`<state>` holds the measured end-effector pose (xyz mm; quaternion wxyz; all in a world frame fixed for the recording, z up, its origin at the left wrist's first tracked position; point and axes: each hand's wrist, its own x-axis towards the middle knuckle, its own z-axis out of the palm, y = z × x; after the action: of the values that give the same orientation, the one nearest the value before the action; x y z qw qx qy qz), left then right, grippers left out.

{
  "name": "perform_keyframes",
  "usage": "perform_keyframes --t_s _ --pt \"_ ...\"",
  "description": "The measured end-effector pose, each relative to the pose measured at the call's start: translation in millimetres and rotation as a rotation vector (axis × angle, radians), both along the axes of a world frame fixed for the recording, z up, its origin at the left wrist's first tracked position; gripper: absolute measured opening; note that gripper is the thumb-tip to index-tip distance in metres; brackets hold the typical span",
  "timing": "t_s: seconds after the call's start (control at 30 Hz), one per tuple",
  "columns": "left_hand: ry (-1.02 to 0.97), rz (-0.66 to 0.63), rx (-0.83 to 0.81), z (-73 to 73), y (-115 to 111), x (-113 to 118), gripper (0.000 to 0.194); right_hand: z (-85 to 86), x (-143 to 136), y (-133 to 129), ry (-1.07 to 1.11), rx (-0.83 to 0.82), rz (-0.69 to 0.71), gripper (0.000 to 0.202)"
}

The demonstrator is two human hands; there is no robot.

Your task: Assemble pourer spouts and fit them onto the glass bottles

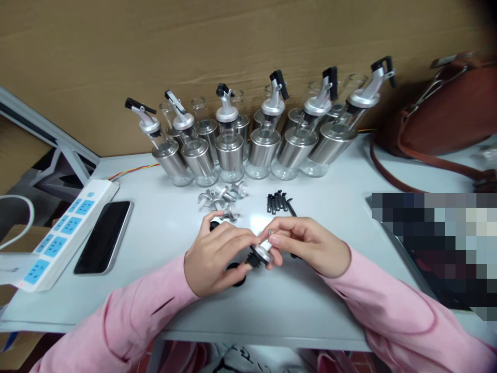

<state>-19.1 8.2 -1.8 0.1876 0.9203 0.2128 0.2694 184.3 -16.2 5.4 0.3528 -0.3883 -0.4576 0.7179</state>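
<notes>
Both hands meet over the near middle of the table (310,305), and between them sits one pourer (261,253) — a silver cap with a black ribbed stopper at its lower end. The left hand (215,259) has its fingers curled shut around the stopper side, thumb and forefinger pinching it. The right hand (310,246) closes on the silver top, fingertips (275,240) pressed to the cap. The pourer is held just above the table, tilted, stopper end toward the left hand. Under the left hand a dark round piece (235,274) lies on the table, mostly hidden; what it is cannot be told.

Just behind the hands lies a small heap of silver caps (223,198), and to the right of that heap a bundle of black levers (278,202). Farther back, against the brown board (233,46), stands a row of bottles (248,142) — steel-sleeved glass, several topped with pourers whose black levers stick up, others behind them open at the neck.

Left of the hands a phone (104,235) lies face up, screen dark, and just beside it on its far left a white power strip (58,233) with blue sockets. At the right rear of the table rests a brown bag (438,124), its strap trailing toward the bottles.
</notes>
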Motion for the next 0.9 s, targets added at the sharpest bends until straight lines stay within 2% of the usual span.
perform_keyframes --t_s 0.2,0.33,0.47,0.6,0.67,0.8,0.9 --pt "-0.019 -0.018 -0.006 -0.3 1 -3 0.031 1.5 0 -1 0.021 0.023 -0.021 0.031" --pt "-0.087 -0.103 -0.114 -0.8 3 -4 0.036 1.1 -4 -2 0.020 0.091 -0.026 0.028" --pt "-0.112 -0.078 -0.145 -0.9 3 -3 0.034 -0.8 -7 -4 -0.253 0.289 -0.081 0.023" --pt "-0.113 -0.035 -0.109 -1.4 2 -2 0.033 0.8 -8 -5 -0.569 0.485 -0.239 0.016" --pt "-0.103 -0.017 -0.121 -1.9 2 -1 0.033 1.4 -8 -6 -0.549 0.485 -0.248 0.016" --pt "-0.066 -0.004 -0.173 -2.7 3 -1 0.033 -3.5 -12 -9 -0.372 0.421 -0.119 0.022" --pt "-0.049 0.021 -0.170 -2.6 3 -1 0.031 -9.5 -15 -11 -0.332 0.408 -0.116 0.024"
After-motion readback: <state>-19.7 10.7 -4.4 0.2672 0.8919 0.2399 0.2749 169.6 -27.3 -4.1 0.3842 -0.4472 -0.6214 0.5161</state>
